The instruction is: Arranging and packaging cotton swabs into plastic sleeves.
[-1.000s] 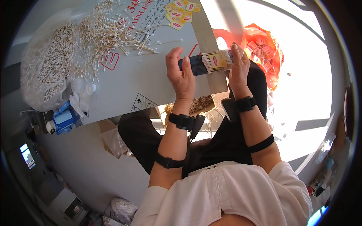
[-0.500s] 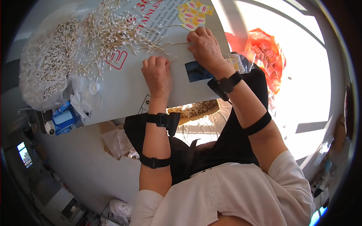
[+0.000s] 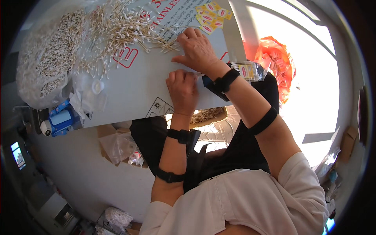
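Observation:
My left hand (image 3: 183,92) is low over the grey tabletop (image 3: 133,94), its fingers curled together. A small pale bit shows by its fingertips, too little of it to name. Above it, my right hand (image 3: 199,51) spreads its thumb away from the fingers, with nothing seen in its grasp. Its fingertips are near the right end of a loose heap of cotton swabs (image 3: 129,31). Small yellow cards (image 3: 211,18) lie just beyond that hand. Beside my right wrist is a clear pack of cotton swabs (image 3: 247,71) with a yellow card inside.
A large clear bag of swabs (image 3: 60,51) fills the far left, near a white cap (image 3: 97,86) and a blue bottle (image 3: 62,122). Right of the table hangs a red bag (image 3: 274,53) of small packs. Below the front edge is a box of sticks (image 3: 209,116).
My left hand has moved right and nearer to me. The right hand has shifted left toward the swab heap, and its thumb has opened out. The view has turned slightly.

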`<state>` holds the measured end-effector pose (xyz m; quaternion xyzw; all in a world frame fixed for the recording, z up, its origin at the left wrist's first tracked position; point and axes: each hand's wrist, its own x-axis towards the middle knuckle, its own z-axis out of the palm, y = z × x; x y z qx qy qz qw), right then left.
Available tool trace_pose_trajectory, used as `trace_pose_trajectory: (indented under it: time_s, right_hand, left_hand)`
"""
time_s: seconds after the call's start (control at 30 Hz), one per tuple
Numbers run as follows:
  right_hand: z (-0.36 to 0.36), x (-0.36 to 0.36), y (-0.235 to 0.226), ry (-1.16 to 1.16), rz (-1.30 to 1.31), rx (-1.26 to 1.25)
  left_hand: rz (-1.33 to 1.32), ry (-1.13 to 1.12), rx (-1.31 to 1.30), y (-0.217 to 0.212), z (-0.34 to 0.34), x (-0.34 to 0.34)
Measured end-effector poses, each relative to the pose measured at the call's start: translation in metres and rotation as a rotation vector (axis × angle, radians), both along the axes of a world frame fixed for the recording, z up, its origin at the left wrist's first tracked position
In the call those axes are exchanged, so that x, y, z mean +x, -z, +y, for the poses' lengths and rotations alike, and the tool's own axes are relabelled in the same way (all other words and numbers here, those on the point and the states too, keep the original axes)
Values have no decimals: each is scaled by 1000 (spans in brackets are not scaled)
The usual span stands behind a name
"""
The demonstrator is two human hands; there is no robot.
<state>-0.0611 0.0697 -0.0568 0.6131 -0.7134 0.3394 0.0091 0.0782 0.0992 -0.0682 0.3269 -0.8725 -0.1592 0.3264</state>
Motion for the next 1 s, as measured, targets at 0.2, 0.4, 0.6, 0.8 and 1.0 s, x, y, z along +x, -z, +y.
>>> trace_pose_trajectory:
  time_s: [0.2, 0.4, 0.6, 0.8, 1.0]
  right_hand:
    - [-2, -16, 13, -117, -4, 86]
    - [34, -24, -9, -285, -67, 351]
    - [15, -36, -7, -352, -148, 38]
    - [6, -36, 2, -422, 55, 60]
    - [32, -33, -4, -407, -38, 242]
  left_hand:
    - [-26, -2, 29, 2, 2, 1]
    - [-19, -107, -23, -6, 5, -1]
    - [-81, -47, 13, 0, 2, 1]
    - [-28, -82, 6, 6, 0, 2]
    - [-12, -88, 34, 4, 1, 2]
